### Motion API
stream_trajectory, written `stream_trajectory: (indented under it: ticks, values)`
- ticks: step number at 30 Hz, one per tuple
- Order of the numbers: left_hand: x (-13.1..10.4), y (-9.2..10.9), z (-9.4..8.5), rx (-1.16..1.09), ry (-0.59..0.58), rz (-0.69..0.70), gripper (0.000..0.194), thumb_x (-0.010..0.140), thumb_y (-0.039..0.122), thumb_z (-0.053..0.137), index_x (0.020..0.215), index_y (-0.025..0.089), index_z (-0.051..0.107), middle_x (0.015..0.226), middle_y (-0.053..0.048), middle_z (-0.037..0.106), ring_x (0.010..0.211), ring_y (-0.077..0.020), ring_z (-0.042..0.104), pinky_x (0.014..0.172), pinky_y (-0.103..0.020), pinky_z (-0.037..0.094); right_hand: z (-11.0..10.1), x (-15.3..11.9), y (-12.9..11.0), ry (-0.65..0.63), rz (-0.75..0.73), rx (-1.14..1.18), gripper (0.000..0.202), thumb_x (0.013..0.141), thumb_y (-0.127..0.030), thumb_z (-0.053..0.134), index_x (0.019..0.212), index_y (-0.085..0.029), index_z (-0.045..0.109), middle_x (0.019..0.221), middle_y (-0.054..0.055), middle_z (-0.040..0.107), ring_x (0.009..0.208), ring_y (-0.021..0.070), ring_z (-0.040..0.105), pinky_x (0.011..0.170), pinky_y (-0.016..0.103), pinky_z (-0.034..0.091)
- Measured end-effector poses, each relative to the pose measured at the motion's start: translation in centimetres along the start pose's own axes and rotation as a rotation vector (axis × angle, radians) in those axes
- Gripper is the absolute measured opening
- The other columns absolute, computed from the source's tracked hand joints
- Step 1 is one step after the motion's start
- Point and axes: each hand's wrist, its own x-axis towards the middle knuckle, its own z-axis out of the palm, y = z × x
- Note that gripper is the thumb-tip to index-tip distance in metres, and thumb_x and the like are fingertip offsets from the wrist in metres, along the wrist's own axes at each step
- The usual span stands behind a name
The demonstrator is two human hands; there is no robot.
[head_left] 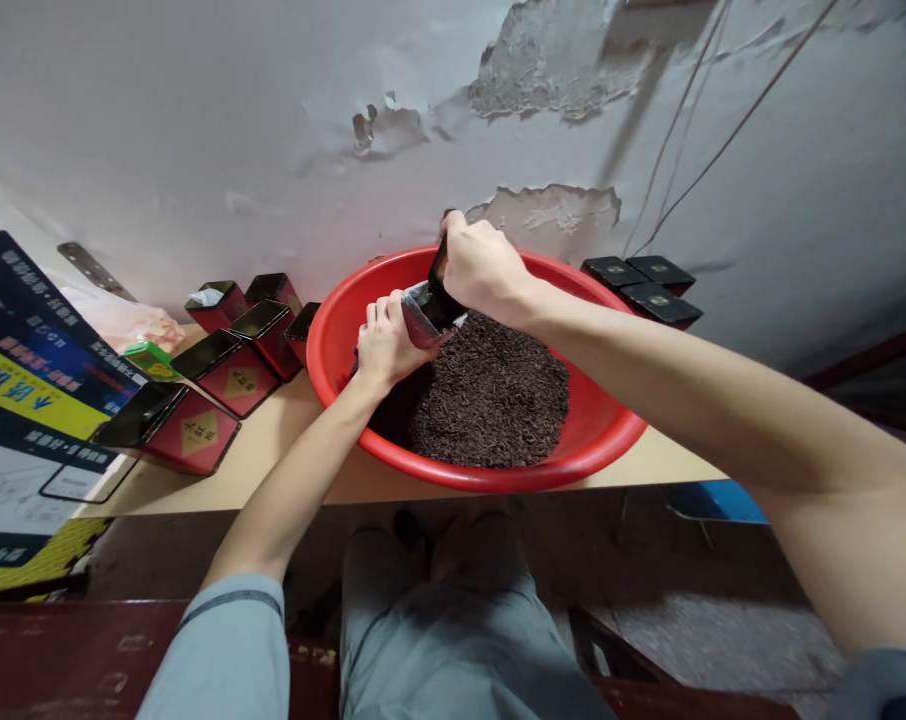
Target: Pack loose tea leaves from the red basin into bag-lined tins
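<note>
At frame centre, the left hand point(384, 345) is cupping a filmy bag point(417, 322) (probably light, slippery; best rim-held); the right hand point(487, 268) is clasping a dark container point(439, 288).

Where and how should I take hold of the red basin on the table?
Likely by its rim, two-handed, from the near side: the raised lip is wide and reachable there, while the wall stands behind and tins crowd its left end.

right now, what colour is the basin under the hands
The basin is red, best seen in the head view.
</note>
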Motion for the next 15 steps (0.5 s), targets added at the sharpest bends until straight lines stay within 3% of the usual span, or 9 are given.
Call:
stream_trajectory:
  ticks: [5,8,12,15]
  values:
    - [0.4,-0.7,-0.2,-0.116,0.07,-0.105,0.103,0.068,0.053,0.093,0.149,0.019,0.04,0.143,-0.021,0.061,0.139,-0.0418,0.056,0.108,-0.057,0.058,-1.3,-2.3,-0.8,0.051,-0.15,0.002,0.037,0.098,-0.019,0.055,0.135,-0.02,0.057,0.11,0.012,0.074,0.102,0.0291,0.071,0.095,0.048,0.056]
    - [0.8,-1.7,0.0,-0.192,0.08,-0.117,0.101,0.065,0.049,0.095,0.146,0.022,0.042,0.145,-0.019,0.062,0.138,-0.0402,0.058,0.112,-0.057,0.056,-2.0,-4.0,0.3,0.139,-0.151,0.053,0.038,0.102,-0.022,0.048,0.139,-0.027,0.057,0.118,0.01,0.074,0.101,0.0252,0.071,0.093,0.043,0.057]
    - [1.6,-3.9,1.0,-0.29,0.087,-0.066,0.102,0.062,0.045,0.096,0.146,0.022,0.042,0.144,-0.019,0.063,0.138,-0.0401,0.059,0.114,-0.059,0.053,-1.4,-5.6,4.3,0.343,0.118,0.074,0.041,0.105,-0.027,0.039,0.143,-0.024,0.055,0.132,0.015,0.068,0.114,0.0278,0.068,0.096,0.044,0.056]
    - [2.0,-5.7,1.6,-0.33,0.074,-0.001,0.109,0.059,0.043,0.097,0.148,0.021,0.038,0.146,-0.021,0.061,0.139,-0.041,0.059,0.116,-0.061,0.051,0.2,-6.2,8.5,0.403,0.398,0.035,0.048,0.102,-0.023,0.036,0.147,-0.016,0.052,0.141,0.02,0.062,0.125,0.0293,0.064,0.105,0.046,0.053]
